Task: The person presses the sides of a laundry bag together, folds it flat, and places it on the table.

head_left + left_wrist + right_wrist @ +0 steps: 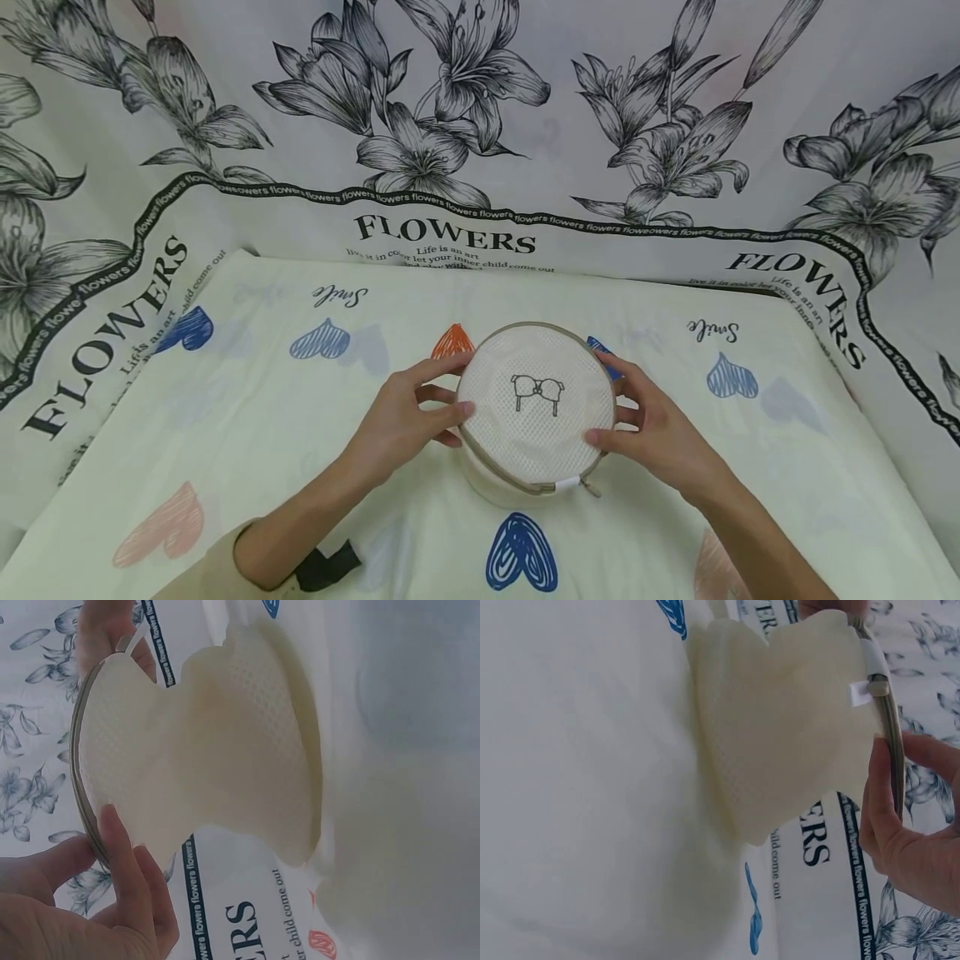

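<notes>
Head view: "FLOWERS" and "Life is an art" printed on backdrop sheet (480, 150); "Smile" on heart-print cloth (225, 417) covering table. Round mesh laundry bag (536, 406) at cloth centre, standing upright, flat lid with bra drawing facing up, zipper pull toward wearer. Left hand (405, 421) and right hand (648, 421) curled, gripping lid rim on opposite sides.

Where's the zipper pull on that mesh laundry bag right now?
In the head view the zipper pull hangs at the near right edge of the mesh laundry bag, just below the right hand and above the blue heart print.
</notes>
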Demonstrator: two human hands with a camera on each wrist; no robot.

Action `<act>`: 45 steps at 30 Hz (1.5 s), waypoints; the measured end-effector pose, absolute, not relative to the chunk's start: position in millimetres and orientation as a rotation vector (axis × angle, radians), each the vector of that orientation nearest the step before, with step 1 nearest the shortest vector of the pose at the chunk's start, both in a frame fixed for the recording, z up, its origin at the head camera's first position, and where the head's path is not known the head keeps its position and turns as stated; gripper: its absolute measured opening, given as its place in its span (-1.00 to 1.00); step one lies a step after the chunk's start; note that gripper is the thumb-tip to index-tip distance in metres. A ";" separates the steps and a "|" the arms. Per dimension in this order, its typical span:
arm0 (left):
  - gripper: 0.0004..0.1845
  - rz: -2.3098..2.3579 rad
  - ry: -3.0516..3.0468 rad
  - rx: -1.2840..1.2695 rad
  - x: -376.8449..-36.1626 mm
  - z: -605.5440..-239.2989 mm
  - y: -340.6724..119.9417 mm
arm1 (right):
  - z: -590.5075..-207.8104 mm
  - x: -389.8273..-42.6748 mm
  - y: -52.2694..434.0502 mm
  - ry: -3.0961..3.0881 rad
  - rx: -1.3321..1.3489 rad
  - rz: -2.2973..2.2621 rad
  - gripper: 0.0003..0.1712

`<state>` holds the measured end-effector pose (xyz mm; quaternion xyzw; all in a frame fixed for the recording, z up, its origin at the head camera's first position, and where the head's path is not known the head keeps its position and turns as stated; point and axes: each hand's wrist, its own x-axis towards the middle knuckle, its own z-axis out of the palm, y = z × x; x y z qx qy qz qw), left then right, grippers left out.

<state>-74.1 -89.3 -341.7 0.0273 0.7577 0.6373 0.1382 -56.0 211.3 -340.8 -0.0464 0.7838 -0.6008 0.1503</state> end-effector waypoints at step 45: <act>-0.37 1.809 2.176 0.095 -85.2 -368.7 -93.6 | -375.6 -46.0 211.8 2.271 -0.063 -1.716 0.00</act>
